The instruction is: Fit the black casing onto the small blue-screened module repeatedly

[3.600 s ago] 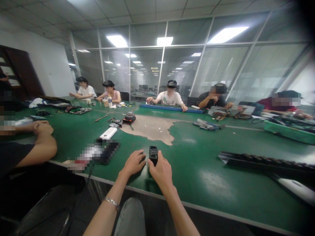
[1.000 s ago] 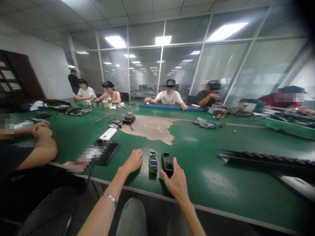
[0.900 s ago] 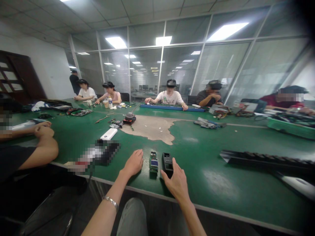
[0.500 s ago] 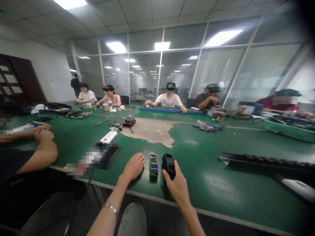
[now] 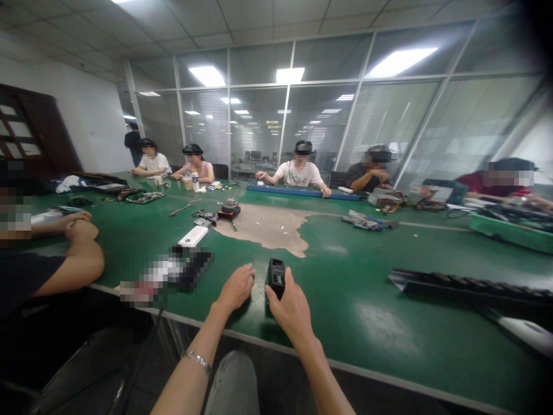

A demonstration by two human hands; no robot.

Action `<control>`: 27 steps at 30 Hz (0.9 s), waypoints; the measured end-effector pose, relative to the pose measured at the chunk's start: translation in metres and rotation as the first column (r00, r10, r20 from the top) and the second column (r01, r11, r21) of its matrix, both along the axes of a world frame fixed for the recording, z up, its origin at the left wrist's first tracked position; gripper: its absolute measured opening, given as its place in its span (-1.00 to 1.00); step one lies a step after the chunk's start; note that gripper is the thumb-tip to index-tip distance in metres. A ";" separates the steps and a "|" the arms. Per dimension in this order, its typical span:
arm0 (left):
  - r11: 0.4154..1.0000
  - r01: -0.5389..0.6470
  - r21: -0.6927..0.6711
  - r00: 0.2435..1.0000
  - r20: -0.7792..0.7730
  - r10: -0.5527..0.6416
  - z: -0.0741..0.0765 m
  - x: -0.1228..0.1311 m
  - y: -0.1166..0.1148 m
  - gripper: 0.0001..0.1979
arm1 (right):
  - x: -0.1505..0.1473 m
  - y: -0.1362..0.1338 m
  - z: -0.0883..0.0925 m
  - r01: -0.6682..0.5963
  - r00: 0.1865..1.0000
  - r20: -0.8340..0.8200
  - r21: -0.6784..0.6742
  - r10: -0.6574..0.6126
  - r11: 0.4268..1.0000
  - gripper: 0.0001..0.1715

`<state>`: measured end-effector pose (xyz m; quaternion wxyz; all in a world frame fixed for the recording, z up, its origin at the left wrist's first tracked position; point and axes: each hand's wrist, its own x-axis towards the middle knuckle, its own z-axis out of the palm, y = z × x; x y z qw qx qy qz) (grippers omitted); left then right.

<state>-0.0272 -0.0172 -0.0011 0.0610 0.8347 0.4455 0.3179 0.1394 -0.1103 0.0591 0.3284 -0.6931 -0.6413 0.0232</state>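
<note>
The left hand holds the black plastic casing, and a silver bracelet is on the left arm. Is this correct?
Not quite: in the head view, the right hand holds the black plastic casing. The silver bracelet is on the left arm.

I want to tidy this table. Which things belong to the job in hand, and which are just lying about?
In use:
black case, gripped by the right hand
green circuit board, mostly hidden by the case

Seemingly lying about:
white power bank
long black rail
grey bundle
</note>
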 end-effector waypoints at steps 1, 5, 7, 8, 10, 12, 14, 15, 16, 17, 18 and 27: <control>1.000 0.005 0.027 1.000 -0.016 -0.004 0.000 0.000 0.000 -0.61 | -0.002 0.000 0.001 0.006 1.000 0.023 -0.001 -0.006 1.000 -0.15; 0.995 0.035 0.098 0.998 -0.062 -0.029 -0.001 0.001 -0.001 -0.61 | -0.004 0.001 0.006 0.060 0.996 0.067 -0.046 -0.057 0.997 -0.15; 0.995 0.031 0.099 0.998 -0.059 -0.025 0.000 0.001 0.000 -0.62 | -0.005 0.002 0.009 0.082 0.994 0.074 -0.083 -0.076 0.993 -0.14; 0.995 0.028 0.091 0.998 -0.057 -0.022 0.000 0.001 0.000 -0.62 | -0.005 0.003 0.011 0.087 0.994 0.075 -0.101 -0.079 0.991 -0.14; 0.997 0.025 0.075 0.998 -0.062 -0.020 0.001 0.002 -0.001 -0.63 | -0.007 0.005 0.013 0.085 0.994 0.077 -0.129 -0.076 0.988 -0.14; 0.998 0.020 0.065 0.997 -0.073 -0.015 0.003 0.002 -0.002 -0.64 | -0.009 0.007 0.015 0.078 0.994 0.082 -0.134 -0.067 0.988 -0.13; 0.998 0.016 0.061 0.997 -0.074 -0.012 0.004 0.002 -0.004 -0.64 | -0.011 0.008 0.015 0.069 0.994 0.091 -0.127 -0.057 0.990 -0.14; 0.998 0.015 0.058 0.998 -0.069 -0.011 0.004 0.002 -0.004 -0.65 | -0.011 0.008 0.015 0.065 0.994 0.096 -0.124 -0.053 0.990 -0.14; 0.998 0.016 0.054 0.998 -0.064 -0.013 0.004 0.002 -0.004 -0.65 | -0.011 0.008 0.014 0.062 0.994 0.102 -0.124 -0.050 0.990 -0.13; 0.999 0.018 0.051 0.998 -0.058 -0.015 0.004 0.001 -0.004 -0.65 | -0.011 0.007 0.013 0.059 0.993 0.107 -0.123 -0.046 0.991 -0.13; 0.999 0.021 0.048 0.998 -0.055 -0.018 0.004 0.001 -0.004 -0.64 | -0.010 0.007 0.012 0.055 0.993 0.111 -0.124 -0.041 0.991 -0.13; 0.999 0.018 -0.032 1.000 -0.017 -0.019 0.006 -0.001 -0.005 -0.57 | -0.002 0.003 -0.013 0.034 0.993 0.114 -0.135 -0.018 0.990 -0.14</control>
